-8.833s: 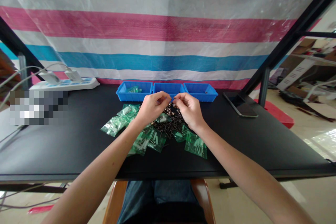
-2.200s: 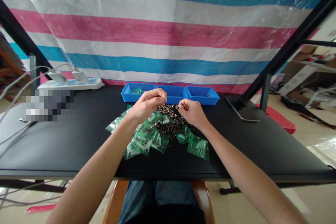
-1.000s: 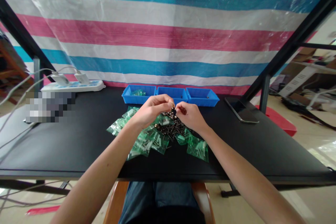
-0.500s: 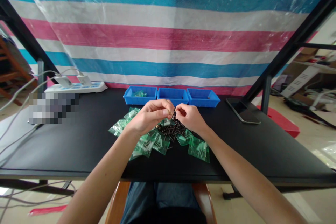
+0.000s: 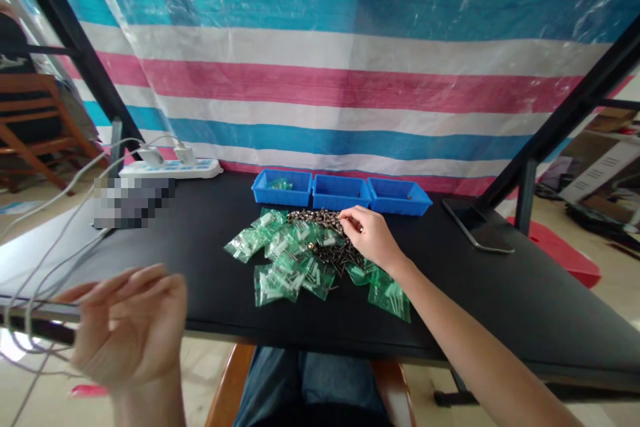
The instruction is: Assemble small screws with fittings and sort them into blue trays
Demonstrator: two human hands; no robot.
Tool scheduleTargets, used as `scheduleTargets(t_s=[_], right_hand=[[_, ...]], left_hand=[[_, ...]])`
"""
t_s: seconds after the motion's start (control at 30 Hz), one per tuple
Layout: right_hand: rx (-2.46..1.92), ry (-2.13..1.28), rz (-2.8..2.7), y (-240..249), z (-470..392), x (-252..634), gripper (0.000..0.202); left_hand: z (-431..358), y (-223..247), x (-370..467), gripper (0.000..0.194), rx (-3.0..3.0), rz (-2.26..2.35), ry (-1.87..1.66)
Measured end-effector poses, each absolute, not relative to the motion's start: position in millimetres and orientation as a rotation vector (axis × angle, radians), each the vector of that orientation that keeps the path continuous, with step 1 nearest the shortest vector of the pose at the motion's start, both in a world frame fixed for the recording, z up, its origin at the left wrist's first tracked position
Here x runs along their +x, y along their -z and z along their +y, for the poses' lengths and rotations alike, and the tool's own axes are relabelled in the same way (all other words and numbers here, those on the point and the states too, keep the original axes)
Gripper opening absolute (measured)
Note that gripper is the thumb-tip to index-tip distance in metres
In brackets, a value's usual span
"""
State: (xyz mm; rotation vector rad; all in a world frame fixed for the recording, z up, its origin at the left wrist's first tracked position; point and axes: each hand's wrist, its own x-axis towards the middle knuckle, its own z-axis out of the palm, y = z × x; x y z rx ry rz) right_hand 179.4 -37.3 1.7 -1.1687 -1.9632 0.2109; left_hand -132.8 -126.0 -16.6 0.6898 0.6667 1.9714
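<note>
My left hand (image 5: 133,327) is raised at the lower left, in front of the table's edge, palm showing and slightly blurred. Its fingers are loosely bent and apart, with nothing visible in the palm. At the far side of the dark screws (image 5: 340,255), my right hand (image 5: 370,232) has its thumb and fingers pinched together. What they hold is too small to make out. Green clear bags (image 5: 285,250) with white plugs and screws inside lie left of the pile. Another green bag (image 5: 389,297) rests below my right wrist.
Blue trays stand in a row behind the pile: the left tray (image 5: 260,195) holds a green bag, beside the middle tray (image 5: 341,201) and right tray (image 5: 400,205). A phone (image 5: 477,225) lies at right. A power strip (image 5: 205,168) and cables (image 5: 65,240) are at left.
My left hand has left the pile and swung down and left to the table's front edge, its fingers loosening. My right hand stays over the screws. The view has shifted slightly.
</note>
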Motion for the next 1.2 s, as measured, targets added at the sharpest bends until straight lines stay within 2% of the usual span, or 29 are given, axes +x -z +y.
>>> scheduleTargets(t_s=[0.03, 0.13, 0.3, 0.47, 0.7, 0.9, 1.1, 1.2], right_hand=[[-1.172, -0.220, -1.948, -1.8, -37.8, 178.7, 0.013], [-1.182, -0.351, -1.861, -1.7, -38.4, 177.6, 0.011], [-1.163, -0.728, -1.632, -1.8, -36.2, 178.5, 0.012], [-1.113, -0.787, -1.530, -4.1, -33.4, 182.4, 0.015], [-1.119, -0.779, -1.614, -2.3, -36.0, 182.0, 0.010], [-1.047, -0.805, -1.638, -2.6, -41.5, 175.5, 0.013], [-0.998, -0.566, -1.704, -4.5, -48.9, 175.2, 0.024], [-0.933, -0.568, -1.685, -2.7, -50.0, 174.3, 0.037]], left_hand=[[-118.0, 8.4, -117.9, 0.008, 0.577, 0.530, -1.999], [-86.0, -11.4, -75.5, 0.022, 0.647, 0.557, -1.700], [-22.0, -30.3, -21.4, 0.020, 1.683, 0.954, -1.177], [10.9, -26.3, 20.2, 0.015, 2.363, 0.769, -0.870], [3.0, -1.5, 21.9, 0.010, 2.445, 0.826, -0.956], [-7.0, -4.1, 13.7, 0.012, 2.476, 0.909, -1.059], [-10.1, -9.3, 11.9, 0.013, 2.562, 0.789, -1.302], [-13.5, -11.6, 11.3, 0.011, 2.578, 0.673, -1.413]])
